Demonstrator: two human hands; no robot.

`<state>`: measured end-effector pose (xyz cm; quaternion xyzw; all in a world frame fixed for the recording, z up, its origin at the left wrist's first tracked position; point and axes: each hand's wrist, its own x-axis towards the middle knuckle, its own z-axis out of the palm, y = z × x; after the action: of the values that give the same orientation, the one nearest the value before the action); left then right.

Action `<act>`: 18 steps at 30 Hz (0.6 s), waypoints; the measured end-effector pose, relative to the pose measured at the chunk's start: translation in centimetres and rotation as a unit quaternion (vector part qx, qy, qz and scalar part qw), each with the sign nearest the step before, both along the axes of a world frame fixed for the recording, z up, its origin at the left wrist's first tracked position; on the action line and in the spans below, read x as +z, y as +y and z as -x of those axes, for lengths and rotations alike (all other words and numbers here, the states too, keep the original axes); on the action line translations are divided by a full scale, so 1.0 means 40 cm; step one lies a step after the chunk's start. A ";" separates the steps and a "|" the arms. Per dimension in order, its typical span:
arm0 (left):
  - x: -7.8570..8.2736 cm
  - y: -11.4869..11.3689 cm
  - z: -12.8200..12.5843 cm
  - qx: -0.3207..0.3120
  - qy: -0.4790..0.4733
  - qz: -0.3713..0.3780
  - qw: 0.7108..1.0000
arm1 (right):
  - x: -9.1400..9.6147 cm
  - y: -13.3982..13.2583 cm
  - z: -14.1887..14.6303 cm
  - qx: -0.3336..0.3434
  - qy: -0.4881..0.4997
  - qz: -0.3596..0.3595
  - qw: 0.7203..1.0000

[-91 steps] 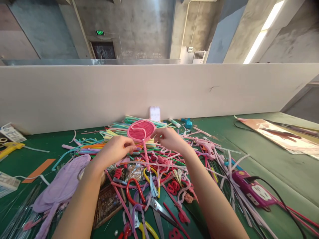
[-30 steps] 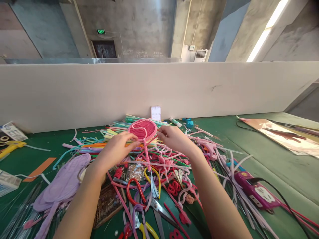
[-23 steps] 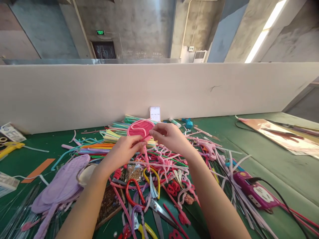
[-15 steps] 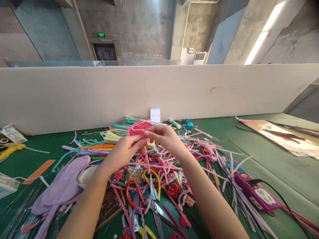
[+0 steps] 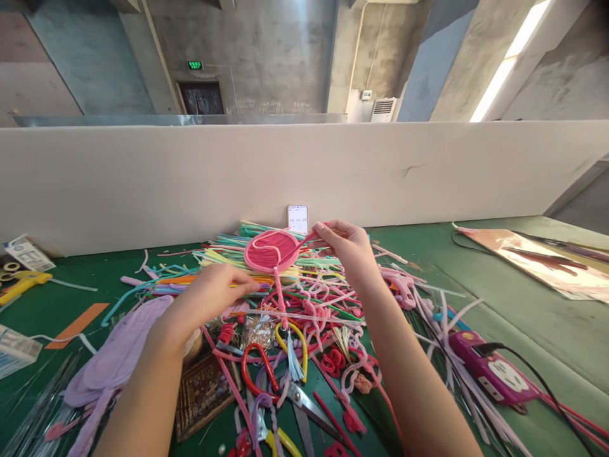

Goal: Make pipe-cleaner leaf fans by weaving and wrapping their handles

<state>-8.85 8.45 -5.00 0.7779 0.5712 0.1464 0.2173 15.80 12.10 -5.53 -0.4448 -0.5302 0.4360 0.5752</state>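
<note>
A round pink fan-shaped piece (image 5: 271,251) made of pipe cleaners rests on the heap, its twisted pink handle (image 5: 280,297) pointing towards me. A pale blue tassel (image 5: 294,358) hangs at the handle's lower end. My right hand (image 5: 345,247), up and to the right of the disc, pinches a pink pipe cleaner (image 5: 309,236) that runs to the disc's right edge. Just left of the handle, my left hand (image 5: 223,289) hovers over orange and purple pipe cleaners, its fingers stretched out and seemingly holding nothing. A loose pink strand curves across the disc's face.
Red-handled scissors (image 5: 259,368) and yellow-handled pliers (image 5: 283,441) lie in front. Purple padded shapes (image 5: 121,355) are at left, with a yellow glue gun (image 5: 21,285) beyond. A magenta power strip (image 5: 495,368) sits at right. A phone (image 5: 298,219) leans against the white partition (image 5: 190,184).
My hands have parted: the right moved right and up, drawing the pink pipe cleaner out, while the left came off the piece to the left. The pink disc now shows fully.
</note>
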 end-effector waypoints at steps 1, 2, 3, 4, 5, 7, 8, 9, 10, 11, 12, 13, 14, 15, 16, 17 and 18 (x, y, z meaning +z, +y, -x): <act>0.000 0.003 -0.001 0.016 -0.019 -0.018 1.000 | -0.001 0.000 0.004 0.011 -0.005 0.001 1.000; 0.001 0.006 -0.006 0.027 -0.044 -0.035 0.998 | -0.002 -0.001 0.010 0.023 -0.011 0.001 1.000; 0.001 0.008 -0.013 0.032 -0.072 -0.053 0.995 | -0.004 -0.002 0.017 0.036 -0.016 0.001 0.999; 0.000 0.010 -0.022 0.036 -0.107 -0.071 0.991 | -0.006 -0.004 0.025 0.049 -0.021 -0.002 0.999; -0.001 0.010 -0.033 0.038 -0.146 -0.085 0.985 | -0.008 -0.007 0.034 0.063 -0.028 -0.007 0.998; -0.004 0.008 -0.056 0.028 -0.222 -0.090 0.971 | -0.011 -0.014 0.051 0.091 -0.044 -0.025 0.995; -0.006 0.007 -0.067 0.018 -0.254 -0.077 0.964 | -0.013 -0.018 0.059 0.104 -0.049 -0.034 0.993; -0.008 0.004 -0.077 0.005 -0.279 -0.058 0.958 | -0.014 -0.022 0.067 0.117 -0.050 -0.043 0.991; -0.009 0.002 -0.085 -0.006 -0.296 -0.041 0.954 | -0.014 -0.026 0.074 0.127 -0.046 -0.051 0.989; -0.010 0.000 -0.091 -0.010 -0.304 -0.029 0.952 | -0.015 -0.030 0.080 0.137 -0.036 -0.057 0.988; -0.010 -0.002 -0.095 -0.008 -0.303 -0.024 0.953 | -0.016 -0.033 0.085 0.145 -0.024 -0.061 0.987; -0.009 -0.004 -0.097 -0.004 -0.296 -0.022 0.955 | -0.016 -0.035 0.090 0.150 -0.014 -0.063 0.987; -0.009 -0.005 -0.098 0.001 -0.286 -0.022 0.958 | -0.017 -0.037 0.093 0.151 -0.009 -0.067 0.986; -0.008 -0.005 -0.098 0.004 -0.275 -0.023 0.961 | -0.018 -0.038 0.095 0.146 -0.011 -0.072 0.987; -0.007 -0.005 -0.097 0.005 -0.266 -0.024 0.964 | -0.019 -0.037 0.097 0.137 -0.020 -0.078 0.987; -0.007 -0.005 -0.096 0.004 -0.261 -0.025 0.965 | -0.020 -0.037 0.097 0.127 -0.032 -0.086 0.988; -0.007 -0.005 -0.095 0.003 -0.259 -0.027 0.966 | -0.021 -0.036 0.097 0.116 -0.042 -0.094 0.988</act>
<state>-5.04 8.24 -5.30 0.7175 0.4935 0.3587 0.3362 11.90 10.66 -6.36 -0.3421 -0.6408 0.4290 0.5370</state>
